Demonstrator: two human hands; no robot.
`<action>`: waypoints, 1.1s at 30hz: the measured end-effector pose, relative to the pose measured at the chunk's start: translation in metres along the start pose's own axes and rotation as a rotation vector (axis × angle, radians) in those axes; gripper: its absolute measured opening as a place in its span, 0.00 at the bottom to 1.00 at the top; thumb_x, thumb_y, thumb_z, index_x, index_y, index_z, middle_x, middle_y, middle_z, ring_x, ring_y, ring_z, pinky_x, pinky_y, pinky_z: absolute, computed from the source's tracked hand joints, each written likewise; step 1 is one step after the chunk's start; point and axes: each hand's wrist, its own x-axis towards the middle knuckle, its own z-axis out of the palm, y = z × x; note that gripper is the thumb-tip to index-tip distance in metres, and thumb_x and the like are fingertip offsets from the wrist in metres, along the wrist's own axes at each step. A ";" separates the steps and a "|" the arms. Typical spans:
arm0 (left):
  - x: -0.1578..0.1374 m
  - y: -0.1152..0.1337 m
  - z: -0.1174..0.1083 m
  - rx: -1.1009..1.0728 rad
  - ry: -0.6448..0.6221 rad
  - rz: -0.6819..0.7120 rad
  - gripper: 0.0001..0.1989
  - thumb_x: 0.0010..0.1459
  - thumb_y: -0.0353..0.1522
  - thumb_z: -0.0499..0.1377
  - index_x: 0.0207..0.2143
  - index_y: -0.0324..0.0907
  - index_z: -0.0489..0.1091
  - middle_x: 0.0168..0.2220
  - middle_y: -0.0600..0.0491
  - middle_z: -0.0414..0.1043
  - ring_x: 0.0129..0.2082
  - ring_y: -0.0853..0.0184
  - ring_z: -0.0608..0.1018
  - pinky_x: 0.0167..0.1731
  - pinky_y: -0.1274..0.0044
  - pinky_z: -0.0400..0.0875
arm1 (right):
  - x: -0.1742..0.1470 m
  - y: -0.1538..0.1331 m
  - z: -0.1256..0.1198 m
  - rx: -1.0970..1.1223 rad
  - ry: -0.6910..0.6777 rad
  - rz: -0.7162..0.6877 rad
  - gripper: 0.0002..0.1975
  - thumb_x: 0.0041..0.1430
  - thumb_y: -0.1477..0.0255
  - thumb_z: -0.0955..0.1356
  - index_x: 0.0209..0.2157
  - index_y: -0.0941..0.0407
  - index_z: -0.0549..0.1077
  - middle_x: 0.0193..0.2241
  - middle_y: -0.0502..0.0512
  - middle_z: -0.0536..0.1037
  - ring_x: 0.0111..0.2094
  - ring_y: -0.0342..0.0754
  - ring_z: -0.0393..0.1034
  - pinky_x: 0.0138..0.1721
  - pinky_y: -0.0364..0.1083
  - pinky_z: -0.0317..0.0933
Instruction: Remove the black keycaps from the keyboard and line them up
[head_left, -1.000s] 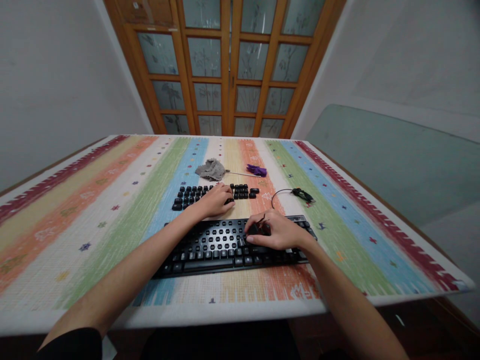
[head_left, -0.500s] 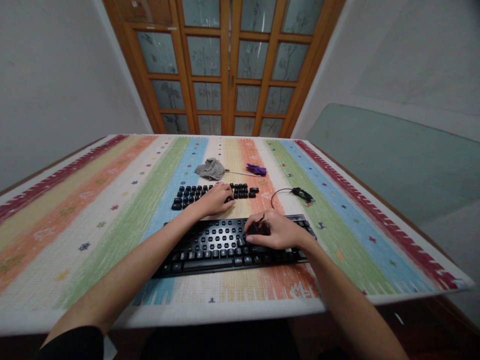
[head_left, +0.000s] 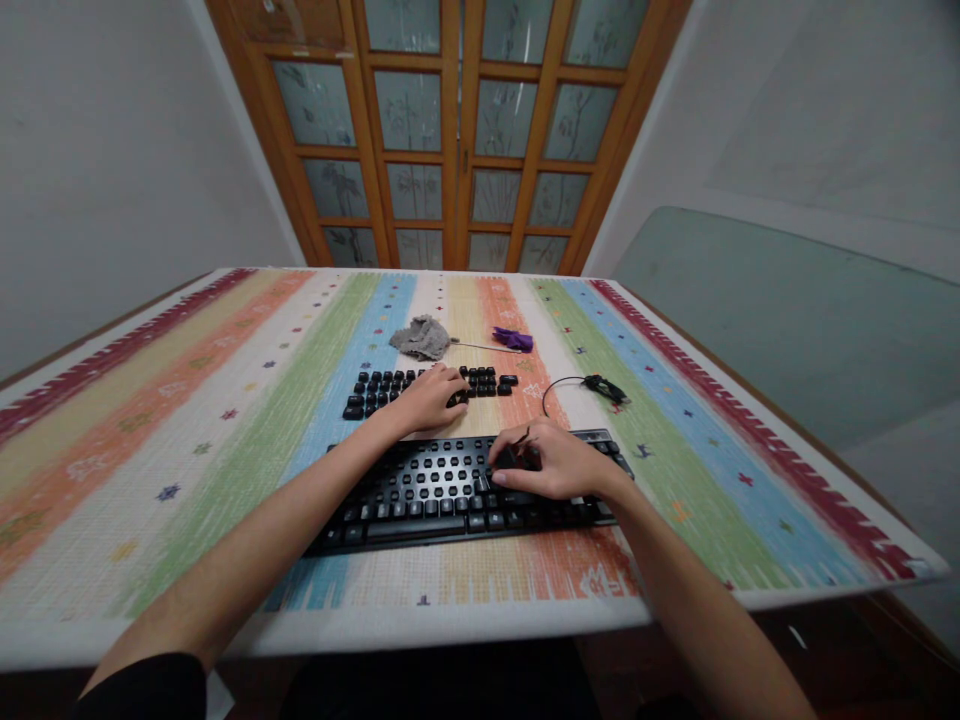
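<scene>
A black keyboard (head_left: 427,530) lies near the table's front edge. Its upper rows show bare key mounts, while the lowest rows carry keycaps. My right hand (head_left: 551,458) rests over the keyboard's right half, fingers curled, with thumb and fingertips closed at a black keycap (head_left: 481,484) on the board. Beyond the keyboard, loose black keycaps (head_left: 367,397) stand in rows. Over these rows, my left hand (head_left: 431,400) has its fingers bent round a dark keycap (head_left: 456,398); the fingertips are partly hidden.
Behind the keycaps lie a grey cloth (head_left: 421,339), a thin metal rod (head_left: 484,347) and a purple cloth-like bundle (head_left: 512,340). A bundled black cable (head_left: 604,388) runs from the keyboard to the right. A striped tablecloth (head_left: 247,420) covers the table.
</scene>
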 end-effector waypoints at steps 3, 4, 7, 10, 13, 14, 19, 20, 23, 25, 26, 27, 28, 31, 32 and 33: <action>0.001 0.001 -0.001 -0.014 -0.005 -0.002 0.12 0.59 0.33 0.57 0.42 0.36 0.74 0.43 0.44 0.73 0.45 0.56 0.71 0.49 0.66 0.66 | 0.000 0.000 0.000 0.005 0.004 0.001 0.11 0.56 0.67 0.70 0.37 0.60 0.78 0.24 0.52 0.77 0.23 0.42 0.68 0.27 0.41 0.59; 0.001 0.001 -0.002 -0.021 -0.005 0.000 0.11 0.59 0.33 0.57 0.41 0.36 0.74 0.43 0.44 0.73 0.45 0.56 0.71 0.49 0.66 0.66 | 0.000 -0.001 0.000 0.006 0.006 0.002 0.11 0.56 0.67 0.70 0.36 0.60 0.78 0.24 0.52 0.77 0.23 0.42 0.68 0.27 0.41 0.59; 0.001 0.002 -0.002 -0.033 0.000 0.006 0.10 0.59 0.33 0.57 0.39 0.37 0.74 0.42 0.45 0.73 0.44 0.56 0.72 0.48 0.66 0.66 | -0.001 -0.002 0.000 0.006 0.009 0.007 0.11 0.56 0.67 0.70 0.36 0.60 0.78 0.23 0.51 0.76 0.22 0.42 0.67 0.27 0.41 0.58; 0.001 0.001 -0.001 -0.038 0.009 0.006 0.10 0.58 0.32 0.58 0.41 0.38 0.73 0.43 0.45 0.73 0.45 0.57 0.72 0.48 0.66 0.66 | 0.000 -0.002 0.000 0.007 0.003 0.011 0.11 0.56 0.66 0.70 0.37 0.60 0.78 0.23 0.52 0.76 0.22 0.42 0.67 0.26 0.41 0.58; 0.000 0.000 0.000 -0.040 0.005 0.010 0.11 0.58 0.31 0.58 0.43 0.38 0.72 0.44 0.45 0.73 0.46 0.57 0.72 0.50 0.66 0.66 | 0.000 -0.001 0.000 -0.004 0.000 0.007 0.12 0.56 0.66 0.70 0.37 0.60 0.78 0.24 0.52 0.77 0.23 0.43 0.68 0.27 0.41 0.58; 0.000 0.000 0.000 -0.039 0.004 0.009 0.12 0.58 0.31 0.58 0.43 0.38 0.72 0.44 0.45 0.73 0.46 0.57 0.72 0.50 0.66 0.66 | 0.000 -0.001 -0.001 -0.008 0.001 0.005 0.12 0.56 0.66 0.70 0.37 0.60 0.78 0.24 0.52 0.77 0.24 0.43 0.68 0.27 0.41 0.58; -0.002 -0.001 0.000 -0.050 0.039 0.015 0.11 0.56 0.31 0.58 0.43 0.39 0.72 0.45 0.46 0.71 0.47 0.57 0.70 0.50 0.65 0.66 | -0.001 -0.001 -0.001 -0.007 0.004 0.005 0.12 0.56 0.66 0.70 0.37 0.60 0.78 0.25 0.53 0.78 0.24 0.43 0.69 0.28 0.41 0.59; -0.002 -0.001 0.000 -0.056 0.045 0.022 0.10 0.56 0.30 0.58 0.42 0.39 0.72 0.45 0.46 0.70 0.47 0.57 0.70 0.50 0.65 0.66 | -0.001 -0.001 -0.001 -0.008 0.004 0.006 0.12 0.56 0.66 0.70 0.37 0.60 0.78 0.25 0.53 0.78 0.24 0.43 0.69 0.28 0.41 0.59; -0.002 0.000 0.000 -0.073 0.049 0.037 0.07 0.56 0.30 0.58 0.38 0.40 0.73 0.44 0.46 0.70 0.46 0.58 0.70 0.50 0.65 0.66 | -0.001 -0.002 -0.001 -0.011 0.002 0.009 0.11 0.56 0.66 0.70 0.37 0.59 0.78 0.26 0.53 0.78 0.24 0.44 0.69 0.28 0.42 0.59; -0.001 0.000 0.000 -0.078 0.053 0.035 0.06 0.56 0.29 0.58 0.36 0.40 0.73 0.43 0.47 0.70 0.45 0.58 0.70 0.50 0.65 0.66 | 0.000 -0.002 -0.001 -0.011 0.002 0.012 0.11 0.56 0.66 0.70 0.37 0.59 0.78 0.26 0.53 0.78 0.24 0.44 0.69 0.28 0.42 0.59; -0.001 0.000 0.000 -0.079 0.056 0.032 0.05 0.56 0.29 0.58 0.35 0.40 0.73 0.42 0.47 0.70 0.45 0.58 0.70 0.50 0.65 0.66 | 0.000 -0.002 -0.001 -0.009 0.002 0.013 0.11 0.56 0.66 0.70 0.37 0.59 0.78 0.26 0.53 0.78 0.24 0.44 0.69 0.28 0.42 0.59; -0.001 0.001 0.000 -0.079 0.057 0.030 0.05 0.56 0.29 0.58 0.35 0.40 0.73 0.42 0.47 0.70 0.45 0.58 0.70 0.50 0.65 0.66 | 0.000 -0.002 -0.001 -0.007 0.004 0.012 0.11 0.56 0.66 0.70 0.37 0.59 0.78 0.26 0.53 0.78 0.24 0.44 0.69 0.28 0.41 0.60; -0.001 0.001 0.000 -0.078 0.059 0.028 0.05 0.57 0.29 0.58 0.35 0.40 0.73 0.42 0.47 0.69 0.45 0.58 0.70 0.50 0.65 0.66 | 0.000 -0.002 -0.001 -0.005 0.005 0.012 0.11 0.56 0.66 0.70 0.37 0.59 0.78 0.26 0.53 0.78 0.24 0.44 0.69 0.28 0.41 0.59; -0.001 0.002 0.000 -0.072 0.053 0.018 0.05 0.57 0.29 0.58 0.35 0.40 0.73 0.42 0.46 0.69 0.45 0.58 0.69 0.50 0.66 0.65 | 0.000 -0.003 -0.001 -0.001 0.002 0.006 0.11 0.56 0.67 0.70 0.37 0.59 0.78 0.25 0.53 0.78 0.23 0.43 0.69 0.27 0.41 0.59; -0.001 0.003 -0.001 -0.067 0.051 0.012 0.05 0.57 0.29 0.58 0.36 0.39 0.73 0.42 0.46 0.69 0.45 0.58 0.69 0.50 0.66 0.66 | 0.000 -0.003 0.000 -0.001 0.000 0.004 0.11 0.56 0.67 0.70 0.37 0.60 0.78 0.25 0.53 0.78 0.23 0.43 0.69 0.26 0.41 0.59; -0.001 0.003 -0.002 -0.062 0.049 0.006 0.06 0.57 0.30 0.58 0.37 0.39 0.73 0.42 0.46 0.69 0.45 0.58 0.69 0.49 0.66 0.66 | 0.000 -0.003 0.000 -0.003 -0.003 0.004 0.11 0.56 0.67 0.70 0.37 0.60 0.78 0.25 0.53 0.78 0.22 0.43 0.69 0.26 0.41 0.59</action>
